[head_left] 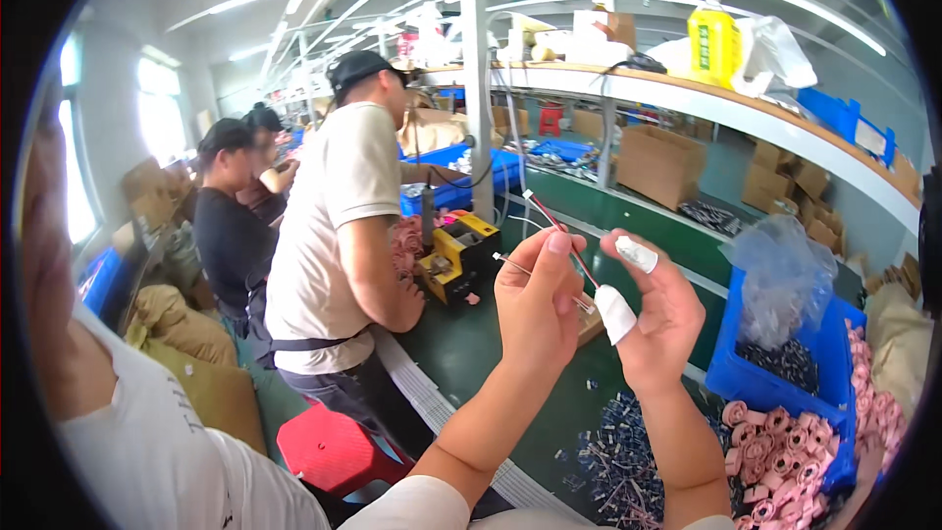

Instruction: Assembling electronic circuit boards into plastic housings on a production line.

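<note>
The raised left hand [538, 299] pinched wires [546, 211] while the right hand [659, 329], at its three o'clock, curled upright beside them, whether gripping I couldn't tell.

One bare left hand [535, 304], one bare right hand [659, 329], two white finger covers [615, 315], at least two thin white-plugged wires [549, 216], centre; one yellow plastic bottle [713, 44], upper right; one red plastic stool [329, 442], lower left; pink ring-shaped parts [780, 451], lower right, beyond counting.

Slanting red wire [547, 212], white-tipped
</note>
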`<act>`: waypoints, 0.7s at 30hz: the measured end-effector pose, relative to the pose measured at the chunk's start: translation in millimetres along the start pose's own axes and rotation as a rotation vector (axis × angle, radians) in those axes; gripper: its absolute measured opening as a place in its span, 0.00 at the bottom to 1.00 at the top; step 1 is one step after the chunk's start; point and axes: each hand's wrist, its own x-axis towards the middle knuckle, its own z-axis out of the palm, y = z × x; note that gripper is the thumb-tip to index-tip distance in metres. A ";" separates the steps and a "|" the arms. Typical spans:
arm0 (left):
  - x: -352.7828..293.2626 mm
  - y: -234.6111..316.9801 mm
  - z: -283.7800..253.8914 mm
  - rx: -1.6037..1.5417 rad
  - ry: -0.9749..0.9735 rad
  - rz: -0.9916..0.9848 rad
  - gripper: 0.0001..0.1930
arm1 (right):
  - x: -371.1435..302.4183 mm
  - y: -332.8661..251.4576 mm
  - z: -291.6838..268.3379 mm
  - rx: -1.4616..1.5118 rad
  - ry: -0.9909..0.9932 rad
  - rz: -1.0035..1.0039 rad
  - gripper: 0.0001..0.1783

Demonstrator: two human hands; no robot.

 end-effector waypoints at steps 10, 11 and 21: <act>-1.6 11.1 -6.4 -0.018 0.000 -0.048 0.07 | 36.7 -13.8 21.5 -0.709 -0.294 -0.415 0.20; -2.6 17.3 -11.3 -0.027 -0.027 -0.039 0.07 | 35.6 -13.3 26.5 -0.692 -0.311 -0.411 0.20; -5.3 -3.7 -38.1 0.634 -0.195 -0.081 0.09 | 28.7 1.2 3.2 -0.493 -0.186 0.280 0.16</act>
